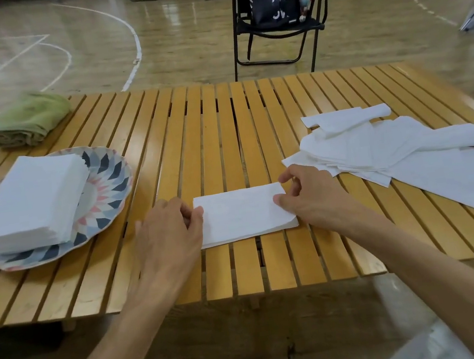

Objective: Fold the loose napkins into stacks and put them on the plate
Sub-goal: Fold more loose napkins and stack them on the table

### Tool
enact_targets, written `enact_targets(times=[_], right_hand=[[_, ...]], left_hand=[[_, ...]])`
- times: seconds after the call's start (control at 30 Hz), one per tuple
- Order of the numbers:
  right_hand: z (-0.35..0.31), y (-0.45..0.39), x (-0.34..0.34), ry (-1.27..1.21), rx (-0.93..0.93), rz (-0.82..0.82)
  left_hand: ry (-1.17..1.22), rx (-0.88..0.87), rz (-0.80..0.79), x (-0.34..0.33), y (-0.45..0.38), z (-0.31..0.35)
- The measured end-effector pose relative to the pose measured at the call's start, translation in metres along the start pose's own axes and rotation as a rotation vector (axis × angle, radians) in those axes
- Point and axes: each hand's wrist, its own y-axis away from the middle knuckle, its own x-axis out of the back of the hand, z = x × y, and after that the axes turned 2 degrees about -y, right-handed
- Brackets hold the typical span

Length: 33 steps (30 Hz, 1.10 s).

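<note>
A folded white napkin (243,214) lies flat on the slatted wooden table (222,121) near its front edge. My left hand (170,230) pinches the napkin's left edge. My right hand (310,196) holds its right edge between thumb and fingers. At the left stands a patterned plate (108,172) bearing a thick stack of folded napkins (28,203). A loose pile of unfolded napkins (401,151) spreads over the right side of the table.
A rolled green towel (29,119) rests at the table's far left corner. Behind the table, on the gym floor, stands a black folding chair (279,29) with a dark bag on it. My knees and shoes show below the table's front edge.
</note>
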Motion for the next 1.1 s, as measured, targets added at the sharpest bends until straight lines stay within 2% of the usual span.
enact_targets(times=[0.1,0.17,0.23,0.4,0.5,0.6,0.7,1.0,1.1], right_hand=[[-0.002,0.003,0.002,0.142,0.15,0.013],[-0.001,0.003,0.0,0.154,0.219,-0.065],[0.002,0.003,-0.004,0.19,0.249,-0.104],[0.004,-0.003,-0.003,0.19,0.237,-0.09],[0.014,-0.012,0.009,0.185,0.154,0.123],[0.027,-0.022,0.023,0.354,0.066,0.28],[0.034,-0.025,0.024,0.403,0.013,0.206],[0.033,-0.028,0.015,0.451,0.036,0.052],[0.031,-0.027,0.015,0.381,0.035,0.11]], left_hand=[[-0.04,-0.154,0.025,-0.001,0.002,0.002],[-0.02,-0.306,-0.053,-0.004,0.004,0.006],[-0.028,-0.373,-0.14,-0.009,0.007,0.008],[-0.043,-0.378,-0.182,-0.015,0.009,0.001],[-0.032,-0.379,-0.175,-0.016,0.008,-0.001],[-0.032,-0.373,-0.177,-0.017,0.008,0.0],[-0.033,-0.37,-0.182,-0.018,0.008,0.0],[-0.019,-0.361,-0.192,-0.02,0.007,-0.003],[-0.016,-0.362,-0.189,-0.02,0.007,-0.004]])
